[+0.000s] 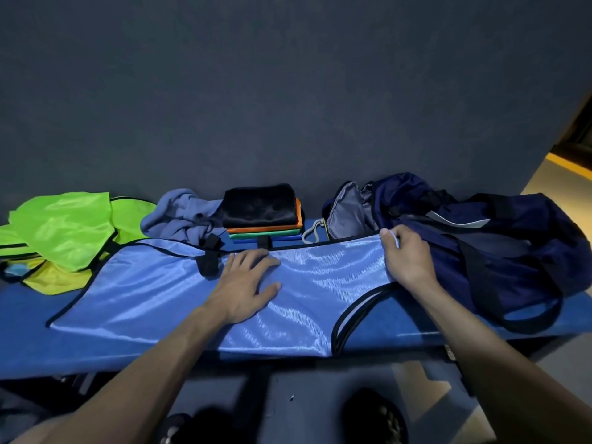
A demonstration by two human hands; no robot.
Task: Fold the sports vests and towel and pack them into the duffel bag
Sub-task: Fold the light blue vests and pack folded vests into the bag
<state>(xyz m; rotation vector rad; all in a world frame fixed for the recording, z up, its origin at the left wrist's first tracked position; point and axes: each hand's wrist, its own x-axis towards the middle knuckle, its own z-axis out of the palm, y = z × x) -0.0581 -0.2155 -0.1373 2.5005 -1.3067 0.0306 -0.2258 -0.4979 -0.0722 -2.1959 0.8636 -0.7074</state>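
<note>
A light blue sports vest (153, 293) with black trim lies spread along the blue bench (28, 344). My left hand (245, 280) presses flat on its middle, fingers straight. My right hand (407, 257) pinches the vest's right end near the shoulder strap. The navy duffel bag (474, 238) sits at the right, its mouth open toward the wall. Behind the vest stands a stack of folded vests (266, 230) in orange, green and blue, with a dark folded cloth (259, 205) on top. A crumpled grey-blue towel (182, 216) lies left of the stack. Loose green and yellow vests (61, 229) are heaped at the far left.
A dark wall rises right behind the bench. The bag's black straps (528, 318) hang over the bench's front right edge. A white drawstring (312, 232) lies between the stack and the bag. My shoes (374, 418) and the floor show below the bench.
</note>
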